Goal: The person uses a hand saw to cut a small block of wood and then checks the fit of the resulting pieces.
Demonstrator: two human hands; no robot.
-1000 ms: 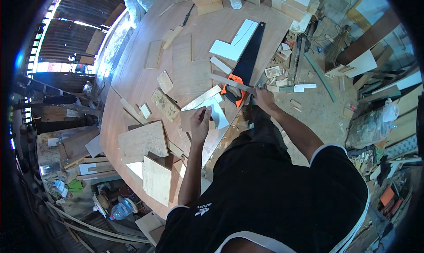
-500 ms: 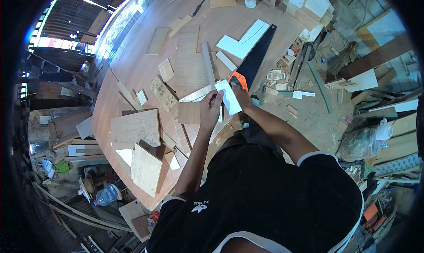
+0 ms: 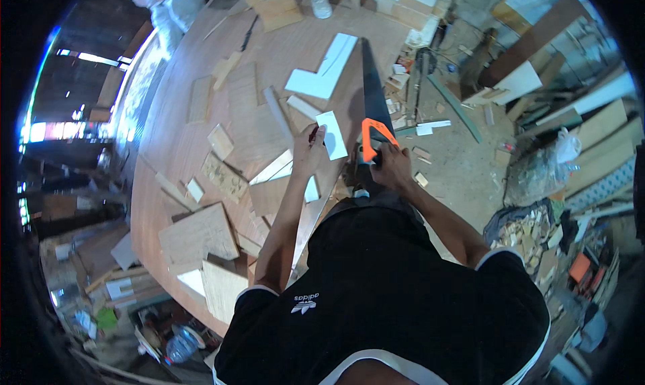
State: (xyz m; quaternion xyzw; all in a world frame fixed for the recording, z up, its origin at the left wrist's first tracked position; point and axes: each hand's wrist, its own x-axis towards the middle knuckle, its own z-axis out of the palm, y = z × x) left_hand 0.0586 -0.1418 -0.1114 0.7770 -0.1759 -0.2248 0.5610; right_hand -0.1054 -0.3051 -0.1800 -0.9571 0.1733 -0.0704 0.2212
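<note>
My left hand (image 3: 309, 148) is closed on a small white board (image 3: 333, 136) near the table's right edge; a small dark-red thing shows at its fingers, too small to make out. My right hand (image 3: 393, 162) is closed on the orange-handled saw (image 3: 373, 133), whose dark blade points away from me along the edge. A grey straight strip (image 3: 277, 111) lies on the table left of the white board. Beyond lie a white L-shaped piece (image 3: 326, 79) and a short pale strip (image 3: 299, 105).
The wooden table (image 3: 161, 183) carries several board offcuts (image 3: 195, 234) and, at the back, a clear container (image 3: 321, 6). On the floor at the right are scrap pieces, a long green strip (image 3: 453, 106), leaning boards (image 3: 517, 49) and a plastic bag (image 3: 541, 173).
The grey strip has left my hands and lies on the table. The saw is lifted off its spot into my right hand, swung toward me and upright. My left hand has raised the white board.
</note>
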